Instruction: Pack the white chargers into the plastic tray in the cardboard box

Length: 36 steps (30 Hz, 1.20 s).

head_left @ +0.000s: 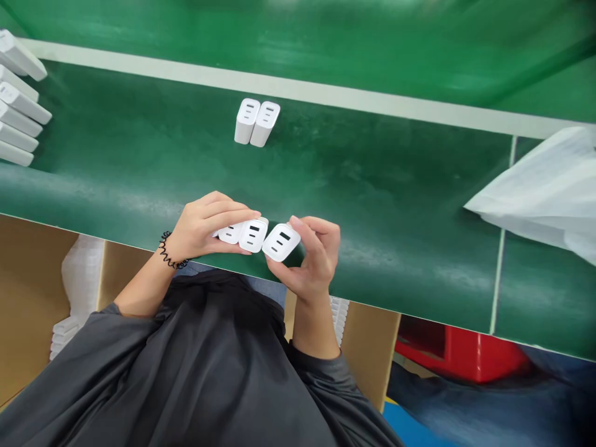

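Note:
Several white USB chargers point(252, 236) sit side by side in my left hand point(209, 225), its fingers over their tops and the thumb beneath. At least two of their port faces show; the rest hide behind my fingers. Between thumb and fingers, my right hand point(311, 251) grips a single white USB charger point(281, 242), tilted, its port face up. Its left edge lies against or very close to the left hand's row. Farther back on the green table point(354, 180), two more white chargers point(257, 123) stand upright together, ports showing.
A stack of white chargers point(21, 115) lies at the far left. At the right, a white plastic bag point(544, 186) covers part of the table. Below the front edge are cardboard boxes point(367, 341) with white pieces inside, and a red stool point(475, 354).

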Available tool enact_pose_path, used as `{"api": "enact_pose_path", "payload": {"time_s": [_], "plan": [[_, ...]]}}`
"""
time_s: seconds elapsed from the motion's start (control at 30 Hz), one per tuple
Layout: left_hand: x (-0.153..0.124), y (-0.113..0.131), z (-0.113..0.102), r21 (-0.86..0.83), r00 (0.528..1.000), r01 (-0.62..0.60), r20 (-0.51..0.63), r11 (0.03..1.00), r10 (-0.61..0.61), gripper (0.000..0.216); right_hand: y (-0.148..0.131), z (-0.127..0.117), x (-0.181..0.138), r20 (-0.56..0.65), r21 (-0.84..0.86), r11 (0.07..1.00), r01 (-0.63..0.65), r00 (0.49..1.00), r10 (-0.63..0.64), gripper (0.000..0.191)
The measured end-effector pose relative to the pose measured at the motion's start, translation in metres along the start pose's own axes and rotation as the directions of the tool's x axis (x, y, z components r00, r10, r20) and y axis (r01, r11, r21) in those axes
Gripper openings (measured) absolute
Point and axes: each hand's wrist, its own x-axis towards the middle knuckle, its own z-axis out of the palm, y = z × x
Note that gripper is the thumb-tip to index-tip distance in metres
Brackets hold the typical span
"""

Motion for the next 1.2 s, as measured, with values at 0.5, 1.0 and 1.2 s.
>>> {"api": "enact_pose_path", "payload": {"time_s": [0.5,1.0,1.2], "plan": [[0.0019,0.0013,-0.0015,-0.071,0.999,0.007,0.034,0.997,-0.005,0.05,-0.0012,-0.0037,-0.0043,0.095,-0.046,0.997,-0.059,0.994,0.063,0.081],[-0.0015,0.0025,-0.0025,-0.01,0.996,0.081,0.03,0.997,-0.081,0.055,0.0018,-0.0031,-0.0069,0.14,-0.131,0.987,-0.091,0.984,0.11,0.061],[-0.0027,0.002,-0.0025,-0.006,0.997,0.08,0.012,0.997,-0.08,0.055,0.0024,-0.0035,-0.0082,0.145,0.0,0.996,-0.089,0.985,0.088,0.06]]}}
